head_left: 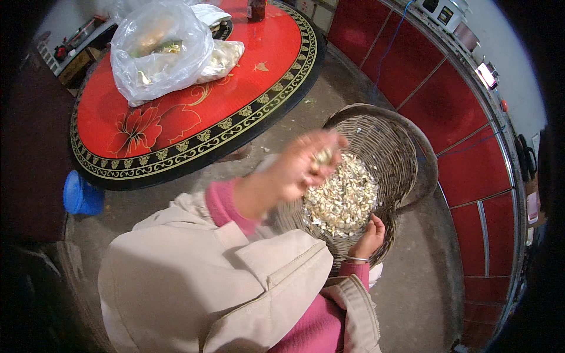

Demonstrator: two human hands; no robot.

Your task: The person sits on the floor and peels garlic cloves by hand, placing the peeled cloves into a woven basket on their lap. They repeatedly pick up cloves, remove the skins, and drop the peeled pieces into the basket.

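My left hand (309,162), slightly blurred, is raised above the left part of a wicker basket (393,150). Its fingers are closed around a few small pale pieces that look like garlic cloves (322,157). Many more of these cloves (344,197), whitish and tan, cover the basket's bottom. At the basket's near right side is my right hand (371,238), with a bracelet on the wrist. Its fingers curl against the wicker edge, and some of them are hidden.
A round red table (259,65) with a dark patterned border stands at the upper left, bearing a filled clear plastic bag (159,56). Below its edge sits a blue bucket (82,193). Red cabinets (406,53) line the right, with a cooker (442,15) on top.
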